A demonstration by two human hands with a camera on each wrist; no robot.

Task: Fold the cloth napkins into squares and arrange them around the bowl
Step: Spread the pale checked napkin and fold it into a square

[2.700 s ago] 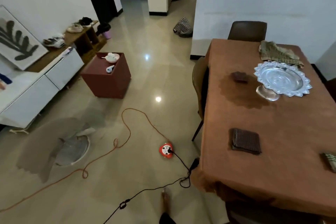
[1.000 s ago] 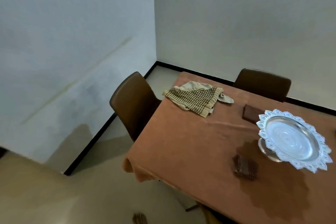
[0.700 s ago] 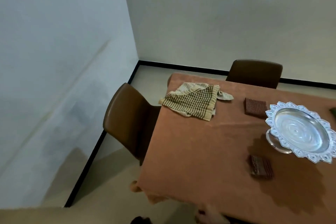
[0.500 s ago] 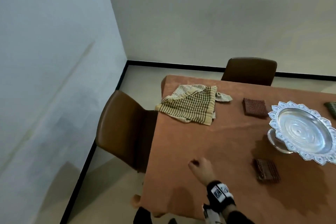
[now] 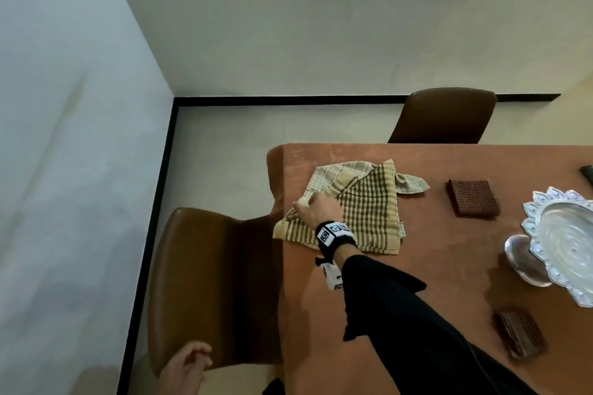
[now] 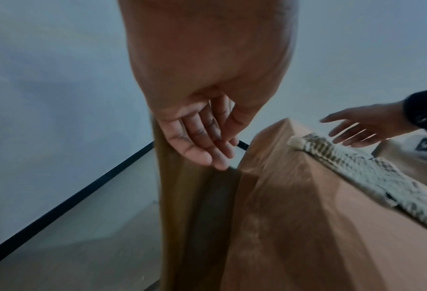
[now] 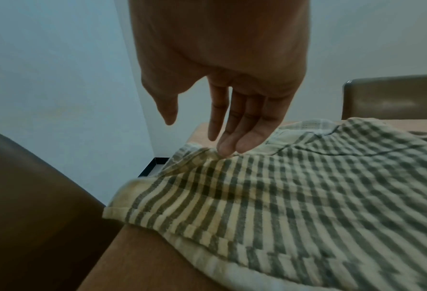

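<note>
A loose pile of beige checked napkins point(image 5: 369, 212) lies at the far left corner of the table point(image 5: 433, 269). My right hand point(image 5: 308, 207) reaches over its left edge. In the right wrist view the fingers point(image 7: 226, 149) are straight, their tips touch the checked cloth point(image 7: 282, 196), and the thumb stands apart. My left hand point(image 5: 192, 362) hangs low by the near chair with loose fingers point(image 6: 207, 153) holding nothing. The silver footed bowl point(image 5: 529, 224) stands at the right. Folded brown napkins lie behind it point(image 5: 473, 202) and in front of it point(image 5: 519, 337).
A brown chair point(image 5: 208, 282) stands against the table's left side, close to my left hand. A second chair point(image 5: 446, 115) is at the far end. A dark folded cloth point(image 5: 588, 173) shows at the right edge. White walls close the corner behind.
My view swung from the room to the table's far corner. The right hand came in and reached forward onto the checked napkins. The left hand appeared beside the chair.
</note>
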